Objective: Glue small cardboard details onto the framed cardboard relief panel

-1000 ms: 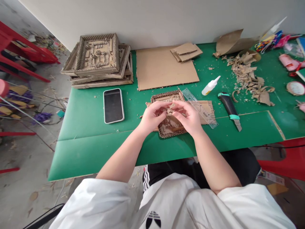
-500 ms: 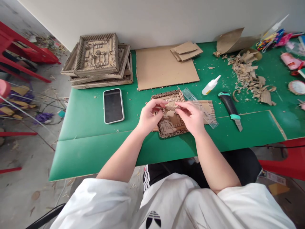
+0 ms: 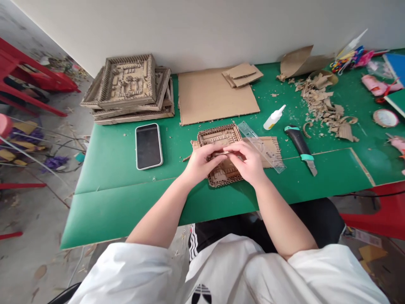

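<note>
My left hand point(image 3: 202, 162) and my right hand point(image 3: 247, 162) meet fingertip to fingertip above a small cardboard frame point(image 3: 218, 184). Both are closed, pinching a small piece of cardboard point(image 3: 226, 152) that the fingers mostly hide. The frame has a corrugated rim and small raised cardboard parts inside; its middle is covered by my hands. Under its right side lies a corrugated cardboard strip point(image 3: 274, 147), with a clear ruler point(image 3: 262, 147) across it. A white glue bottle point(image 3: 274, 118) stands behind the ruler, and a black and teal utility knife point(image 3: 300, 145) lies farther right, blade out.
A phone point(image 3: 148, 146) lies to the left. Behind it are stacked cardboard frames point(image 3: 129, 80) and a flat cardboard sheet point(image 3: 215, 101) bearing smaller pieces. Cardboard scraps point(image 3: 325, 99), a tape roll point(image 3: 385, 118) and coloured craft items point(image 3: 348, 59) occupy the right side.
My fingertips have drawn together, so the cardboard piece that showed between them is now mostly hidden. The view has shifted slightly; the tools stay where they lay on the table.
</note>
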`<state>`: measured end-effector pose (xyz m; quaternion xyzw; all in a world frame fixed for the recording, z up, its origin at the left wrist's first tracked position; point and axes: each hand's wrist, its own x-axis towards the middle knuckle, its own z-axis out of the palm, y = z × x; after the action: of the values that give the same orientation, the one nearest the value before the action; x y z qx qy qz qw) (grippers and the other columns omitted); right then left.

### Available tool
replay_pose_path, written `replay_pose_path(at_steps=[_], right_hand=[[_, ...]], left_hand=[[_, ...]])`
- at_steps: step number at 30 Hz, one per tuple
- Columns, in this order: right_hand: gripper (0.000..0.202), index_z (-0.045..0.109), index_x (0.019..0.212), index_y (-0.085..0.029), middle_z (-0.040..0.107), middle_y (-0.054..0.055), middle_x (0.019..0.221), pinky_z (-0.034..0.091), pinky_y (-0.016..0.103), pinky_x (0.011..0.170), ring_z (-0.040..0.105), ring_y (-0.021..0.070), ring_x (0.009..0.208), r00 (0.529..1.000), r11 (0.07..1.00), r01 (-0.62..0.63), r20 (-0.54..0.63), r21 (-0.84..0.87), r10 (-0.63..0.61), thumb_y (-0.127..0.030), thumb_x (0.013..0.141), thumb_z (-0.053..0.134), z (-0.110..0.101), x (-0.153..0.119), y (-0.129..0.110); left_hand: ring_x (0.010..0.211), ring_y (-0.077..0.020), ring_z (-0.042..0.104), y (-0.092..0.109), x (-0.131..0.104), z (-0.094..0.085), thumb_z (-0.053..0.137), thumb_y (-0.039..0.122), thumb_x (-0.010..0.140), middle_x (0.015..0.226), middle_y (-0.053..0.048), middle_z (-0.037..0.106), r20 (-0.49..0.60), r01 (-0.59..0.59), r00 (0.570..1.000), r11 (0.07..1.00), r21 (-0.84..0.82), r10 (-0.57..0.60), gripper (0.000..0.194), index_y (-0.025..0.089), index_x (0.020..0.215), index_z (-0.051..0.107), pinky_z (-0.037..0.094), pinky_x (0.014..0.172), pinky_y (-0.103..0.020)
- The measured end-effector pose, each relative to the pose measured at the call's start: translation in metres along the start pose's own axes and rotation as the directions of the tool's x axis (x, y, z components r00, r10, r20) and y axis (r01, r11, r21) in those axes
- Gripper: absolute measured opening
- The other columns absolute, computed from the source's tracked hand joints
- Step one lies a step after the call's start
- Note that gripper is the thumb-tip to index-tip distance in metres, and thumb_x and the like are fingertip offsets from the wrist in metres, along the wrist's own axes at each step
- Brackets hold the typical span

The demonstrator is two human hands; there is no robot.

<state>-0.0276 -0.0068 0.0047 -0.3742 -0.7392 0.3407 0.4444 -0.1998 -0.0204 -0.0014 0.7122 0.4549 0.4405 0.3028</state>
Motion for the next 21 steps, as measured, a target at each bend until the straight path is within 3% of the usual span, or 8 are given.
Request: replay_pose_path(at_steps=[2,4,11,16,21], right_hand=[[0.015,0.066,0.093,-0.025,0.065,0.002,0.09,0.054,0.029,0.07,0.061,0.0137,0.084,1.0,1.0,0.0,-0.02,0.021,0.001,-0.019,0.086,0.054,-0.0005,-0.0011,0.0004],[0.015,0.065,0.094,-0.025,0.064,0.002,0.091,0.054,0.029,0.072,0.061,0.0137,0.085,0.999,0.999,-0.008,-0.042,0.039,0.009,-0.018,0.086,0.054,-0.0013,-0.002,0.0019],[0.015,0.064,0.097,-0.026,0.062,0.001,0.093,0.055,0.027,0.071,0.06,0.0119,0.082,0.993,0.984,-0.089,-0.07,0.153,0.1,-0.02,0.087,0.054,-0.0018,-0.0021,0.0048],[0.024,0.064,0.107,-0.026,0.064,0.003,0.102,0.056,0.029,0.075,0.062,0.0149,0.093,0.997,0.992,-0.076,0.031,0.101,0.074,-0.031,0.083,0.062,-0.001,-0.0011,0.0024],[0.01,0.069,0.087,-0.022,0.064,0.002,0.085,0.058,0.026,0.059,0.062,0.0107,0.069,0.997,0.992,-0.044,-0.066,0.117,0.052,-0.026,0.085,0.059,0.0006,-0.0015,0.0054]], left_hand=[[0.074,-0.0139,0.065,0.0023,0.0005,0.0008,0.061,0.028,0.083,0.083,-0.004,0.071,0.014,0.015,1.0,0.998,0.053,-0.016,0.017,0.018,0.094,0.068,0.052,0.067,-0.025],[0.071,-0.014,0.065,0.0043,0.0007,0.0006,0.061,0.027,0.083,0.08,-0.003,0.072,-0.002,0.046,0.999,0.996,0.071,-0.046,0.014,0.018,0.091,0.068,0.051,0.064,-0.024],[0.062,-0.0108,0.066,0.0013,-0.0027,0.0,0.055,0.022,0.086,0.08,-0.001,0.072,-0.002,0.136,0.991,0.991,-0.003,-0.136,0.014,0.019,0.096,0.065,0.052,0.058,-0.02],[0.063,-0.0106,0.066,0.0009,-0.0036,0.0004,0.054,0.018,0.084,0.08,-0.001,0.073,-0.015,0.032,0.999,0.982,0.188,-0.03,0.015,0.019,0.095,0.066,0.05,0.059,-0.019],[0.075,-0.0128,0.068,0.0053,-0.0018,-0.0015,0.052,0.018,0.086,0.087,-0.002,0.073,0.015,-0.055,0.998,0.956,0.288,0.053,0.018,0.019,0.096,0.067,0.053,0.068,-0.022]])
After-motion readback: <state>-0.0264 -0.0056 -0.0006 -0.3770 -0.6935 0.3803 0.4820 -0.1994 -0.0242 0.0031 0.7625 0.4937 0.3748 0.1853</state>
